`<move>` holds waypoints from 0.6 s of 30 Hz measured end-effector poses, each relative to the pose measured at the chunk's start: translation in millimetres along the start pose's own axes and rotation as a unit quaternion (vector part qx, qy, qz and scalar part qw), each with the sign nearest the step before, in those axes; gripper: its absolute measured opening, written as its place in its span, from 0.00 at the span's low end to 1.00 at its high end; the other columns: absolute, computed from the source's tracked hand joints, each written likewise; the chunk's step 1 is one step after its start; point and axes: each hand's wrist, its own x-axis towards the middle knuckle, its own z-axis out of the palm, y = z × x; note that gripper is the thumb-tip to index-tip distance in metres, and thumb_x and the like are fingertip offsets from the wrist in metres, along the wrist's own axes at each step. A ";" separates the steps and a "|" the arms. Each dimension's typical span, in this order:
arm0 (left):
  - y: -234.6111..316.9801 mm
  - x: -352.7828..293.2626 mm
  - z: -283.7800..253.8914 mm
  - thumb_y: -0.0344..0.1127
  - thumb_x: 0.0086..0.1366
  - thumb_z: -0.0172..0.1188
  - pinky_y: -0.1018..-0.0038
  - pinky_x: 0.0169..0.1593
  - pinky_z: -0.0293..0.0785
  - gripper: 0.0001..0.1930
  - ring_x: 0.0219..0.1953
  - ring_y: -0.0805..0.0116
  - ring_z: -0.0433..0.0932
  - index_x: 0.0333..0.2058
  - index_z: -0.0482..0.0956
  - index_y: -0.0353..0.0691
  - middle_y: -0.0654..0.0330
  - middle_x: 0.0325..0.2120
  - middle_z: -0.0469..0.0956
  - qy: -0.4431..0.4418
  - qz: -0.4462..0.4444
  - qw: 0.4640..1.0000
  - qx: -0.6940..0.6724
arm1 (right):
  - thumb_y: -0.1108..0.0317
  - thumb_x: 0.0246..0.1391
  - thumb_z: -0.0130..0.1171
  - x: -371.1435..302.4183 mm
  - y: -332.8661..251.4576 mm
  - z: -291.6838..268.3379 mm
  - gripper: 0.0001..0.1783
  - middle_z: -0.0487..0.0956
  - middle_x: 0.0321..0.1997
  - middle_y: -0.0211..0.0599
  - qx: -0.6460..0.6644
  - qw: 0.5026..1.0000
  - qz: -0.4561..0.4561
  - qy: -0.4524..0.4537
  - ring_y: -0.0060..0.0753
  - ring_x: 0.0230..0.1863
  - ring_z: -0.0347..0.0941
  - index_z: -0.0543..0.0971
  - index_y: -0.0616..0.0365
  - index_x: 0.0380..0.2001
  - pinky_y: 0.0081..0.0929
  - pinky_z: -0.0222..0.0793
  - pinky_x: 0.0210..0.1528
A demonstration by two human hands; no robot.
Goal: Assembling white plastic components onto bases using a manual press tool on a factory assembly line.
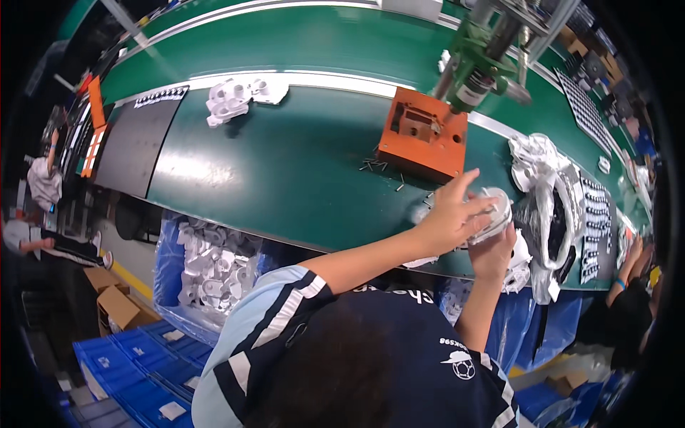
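Observation:
My right hand (492,255) holds a white round plastic part (494,217) from below, its fingers closed around the lower side. My left hand (451,217) lies against the near left side of that part with fingers stretched and spread. Whether a small piece sits under the left fingertips, I cannot tell. Just beyond my hands stands an orange fixture block (421,135) with a recess in its top. Several small metal pins (374,165) lie scattered on the green bench beside the block.
A green press (474,75) rises over the fixture. White parts (235,98) lie at the back left, and a blue bin (214,274) of similar parts is below the bench edge. Clear plastic bags (546,207) and a tray of black pieces (596,221) lie to the right.

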 end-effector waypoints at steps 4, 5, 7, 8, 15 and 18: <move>3.1 2.1 -15.4 0.40 0.61 0.56 0.62 0.55 0.62 0.18 0.52 0.53 0.69 0.50 0.74 0.46 0.47 0.55 0.64 -0.009 0.001 1.000 -0.016 | 0.57 0.49 0.54 -5.0 -13.1 -14.8 0.33 0.69 0.54 0.43 -0.060 0.992 -0.057 0.096 0.37 0.55 0.66 0.62 0.60 0.57 0.34 0.64 0.55; 5.8 2.5 -34.9 0.38 0.60 0.56 0.65 0.51 0.67 0.17 0.48 0.57 0.73 0.49 0.74 0.46 0.49 0.49 0.70 -0.035 -0.054 0.996 -0.065 | 0.57 0.49 0.54 -1.0 -17.8 -20.3 0.33 0.69 0.54 0.43 -0.060 0.992 -0.057 0.095 0.37 0.55 0.66 0.62 0.60 0.57 0.34 0.64 0.55; -10.8 -0.4 -72.6 0.34 0.60 0.57 0.74 0.38 0.74 0.11 0.32 0.68 0.79 0.43 0.76 0.43 0.57 0.32 0.79 0.080 -0.021 0.996 -0.038 | 0.62 0.47 0.57 5.0 -26.7 -30.5 0.34 0.69 0.55 0.43 -0.298 0.945 -0.102 0.090 0.38 0.55 0.67 0.61 0.61 0.58 0.32 0.63 0.54; -12.4 1.0 -100.8 0.34 0.59 0.56 0.73 0.36 0.72 0.07 0.33 0.65 0.76 0.35 0.74 0.39 0.57 0.27 0.76 0.162 -0.114 0.979 -0.054 | 0.67 0.44 0.58 4.3 -34.4 -26.5 0.34 0.69 0.54 0.45 -0.412 0.900 -0.089 0.115 0.37 0.54 0.67 0.63 0.63 0.57 0.30 0.64 0.53; -163.2 -62.8 -342.4 0.45 0.62 0.55 0.73 0.27 0.70 0.24 0.22 0.66 0.72 0.45 0.61 0.29 0.49 0.34 0.71 0.524 -0.436 0.722 0.119 | 0.69 0.43 0.59 13.9 -40.6 -2.1 0.33 0.71 0.54 0.50 -0.636 0.752 -0.019 0.171 0.41 0.56 0.66 0.66 0.64 0.55 0.31 0.59 0.57; -186.2 -71.7 -380.4 0.44 0.63 0.54 0.75 0.18 0.66 0.21 0.15 0.67 0.71 0.42 0.62 0.29 0.52 0.26 0.73 0.479 -0.418 0.757 -0.151 | 0.70 0.44 0.59 15.0 -34.0 -11.5 0.34 0.66 0.59 0.51 -0.627 0.751 -0.098 0.183 0.42 0.60 0.62 0.64 0.64 0.57 0.31 0.54 0.61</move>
